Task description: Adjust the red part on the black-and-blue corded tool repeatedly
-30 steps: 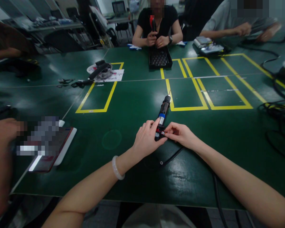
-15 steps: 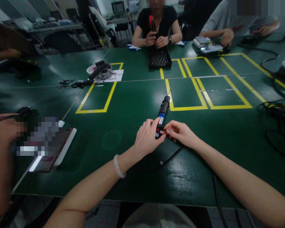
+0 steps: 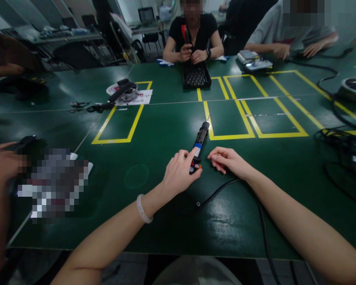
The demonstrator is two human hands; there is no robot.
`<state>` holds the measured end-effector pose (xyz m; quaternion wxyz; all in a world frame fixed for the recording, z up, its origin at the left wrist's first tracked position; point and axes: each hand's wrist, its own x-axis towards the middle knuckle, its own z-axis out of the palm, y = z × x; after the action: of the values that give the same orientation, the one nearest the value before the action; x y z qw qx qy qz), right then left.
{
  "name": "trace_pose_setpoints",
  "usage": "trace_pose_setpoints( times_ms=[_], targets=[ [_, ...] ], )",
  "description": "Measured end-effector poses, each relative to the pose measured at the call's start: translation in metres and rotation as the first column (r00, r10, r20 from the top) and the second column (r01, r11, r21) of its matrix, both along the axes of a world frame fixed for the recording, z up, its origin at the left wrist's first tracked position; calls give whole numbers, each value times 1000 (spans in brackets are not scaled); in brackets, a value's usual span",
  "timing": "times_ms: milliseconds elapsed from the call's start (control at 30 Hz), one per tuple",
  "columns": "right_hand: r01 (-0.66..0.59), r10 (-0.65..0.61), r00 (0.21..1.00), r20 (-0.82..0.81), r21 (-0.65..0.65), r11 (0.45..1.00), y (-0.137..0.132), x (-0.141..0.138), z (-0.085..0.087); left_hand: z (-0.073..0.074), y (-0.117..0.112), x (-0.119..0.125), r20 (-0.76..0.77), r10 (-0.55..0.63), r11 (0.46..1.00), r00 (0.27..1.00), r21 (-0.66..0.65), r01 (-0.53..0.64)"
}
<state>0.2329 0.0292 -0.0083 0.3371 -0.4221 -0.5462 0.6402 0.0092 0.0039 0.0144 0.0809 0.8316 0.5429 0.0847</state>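
A black electric screwdriver [image 3: 199, 143] with a blue band lies on the green table [image 3: 166, 130], tip pointing away from me. My left hand [image 3: 178, 172] grips its near end, where red and black parts show, fingers curled around it. My right hand [image 3: 229, 160] rests just right of that end, off the tool, with fingers loosely bent and nothing in them. A black cable [image 3: 225, 188] runs from the tool's near end toward me under my right forearm.
Yellow tape rectangles [image 3: 231, 118] mark the table. A black tray [image 3: 196, 75] sits before a person opposite holding a red tool. A dish with tools [image 3: 121, 90] lies far left. Coiled cables [image 3: 344, 146] lie right. Another person's hand [image 3: 1, 166] is at left.
My right hand has let go of the screwdriver's near end and drawn slightly away to the right. My left hand keeps its grip; the view shifted a little.
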Motion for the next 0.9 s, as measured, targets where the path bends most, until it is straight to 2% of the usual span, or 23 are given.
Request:
trace_pose_setpoints(
  times_ms=[233,467,600,767,900],
  targets=[
    [-15,11,998,-63,-61,998,2,3,2,3,3,-27,-72,-8,999,997,32,11],
    [3,-4,999,-37,-50,999,0,0,3,5,24,-88,-164,174,985,971,33,-171],
    [0,-1,1000,-30,-33,999,0,0,0,5,46,-133,-191,316,948,929,25,-317],
    [0,-1,1000,-27,-18,1000,0,0,-3,10,74,-188,-232,487,867,842,13,-498],
    [10,-10,1000,-20,-14,1000,-1,-1,-1,17,89,-224,-262,554,821,790,14,-571]
  ],
)
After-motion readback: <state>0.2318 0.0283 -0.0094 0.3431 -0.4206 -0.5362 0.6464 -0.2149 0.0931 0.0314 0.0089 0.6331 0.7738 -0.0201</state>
